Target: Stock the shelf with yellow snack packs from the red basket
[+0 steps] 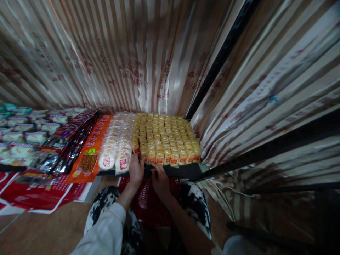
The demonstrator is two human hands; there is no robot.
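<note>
A black shelf edge (183, 172) carries rows of small yellow snack packets (166, 139) and, to their left, pale round packets with red labels (117, 148). My left hand (136, 170) rests at the shelf's front edge where the pale and yellow rows meet, fingers curled on the front packets. My right hand (159, 180) sits just beside it on the black edge, fingers bent below the front yellow packets. What either hand holds is hidden. A red plastic basket (148, 205) sits under both hands, between my knees.
Orange packets (91, 152) and shiny black and red bags (65, 143) fill the shelf further left, with white and green packs (21, 132) beyond. Striped foil-like sheeting (148, 53) covers the back and right walls. A black pole (220, 56) runs up the corner. Red printed bags (39, 196) lie on the floor.
</note>
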